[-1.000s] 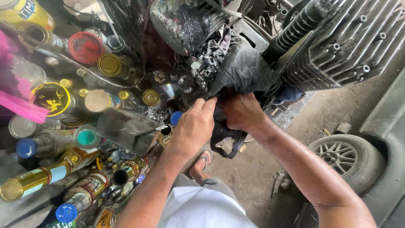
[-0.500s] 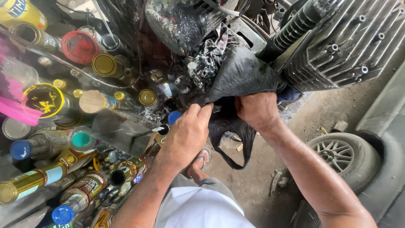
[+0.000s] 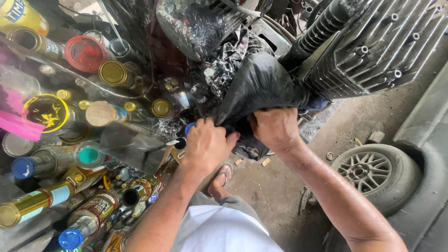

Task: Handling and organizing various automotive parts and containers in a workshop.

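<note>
On the left lies a crowded heap of bottles and cans (image 3: 70, 140), round in shape, with shiny gold, red, teal and blue caps; many are cut off by the picture edge. A flat grey metal piece (image 3: 133, 147) with a dull, smooth surface lies between them.

The left hand (image 3: 207, 144) is closed, its fingers curled into the lower edge of a black plastic bag (image 3: 261, 88). The bag is in the middle of the view, just below a dirty engine part and above the person's sandalled foot (image 3: 221, 179). It is thin, glossy and much wrinkled, bulging as if filled, and what is inside it cannot be seen. The right hand (image 3: 275, 128) is also closed on the same bag, gripping its bunched edge just beside the left hand.

To the right stands a ribbed grey metal casing (image 3: 373, 51) with bolts, partly out of frame. Lower right, a car wheel (image 3: 375, 172) with a spoked alloy rim lies on the dusty concrete floor (image 3: 280, 196).
</note>
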